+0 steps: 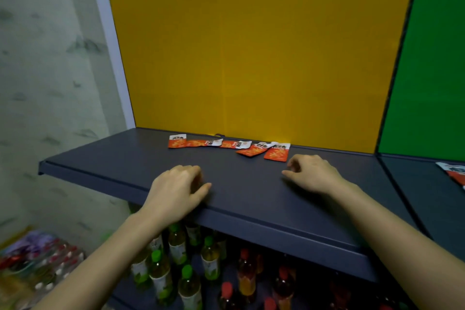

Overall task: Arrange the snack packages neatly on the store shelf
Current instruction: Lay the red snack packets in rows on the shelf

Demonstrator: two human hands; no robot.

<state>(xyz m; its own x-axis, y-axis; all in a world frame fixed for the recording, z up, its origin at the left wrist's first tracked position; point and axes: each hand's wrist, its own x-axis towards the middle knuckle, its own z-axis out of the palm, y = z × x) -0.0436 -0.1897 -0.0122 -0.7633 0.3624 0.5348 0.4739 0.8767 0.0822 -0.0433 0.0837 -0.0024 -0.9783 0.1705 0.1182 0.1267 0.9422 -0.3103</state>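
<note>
Packets (227, 146): orange-red with white tops, ragged row lying flat at shelf (125, 158) 12 o'clock.
Hands: left (176, 190), right (312, 173), both loosely curled, empty.

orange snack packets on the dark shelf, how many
5, in a row by the yellow back panel: far left, next, middle, tilted, rightmost. Overlaps may hide more.

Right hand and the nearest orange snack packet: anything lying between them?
No. In the head view only bare dark shelf separates the right hand from the nearest orange packet; the hand is empty.
</note>
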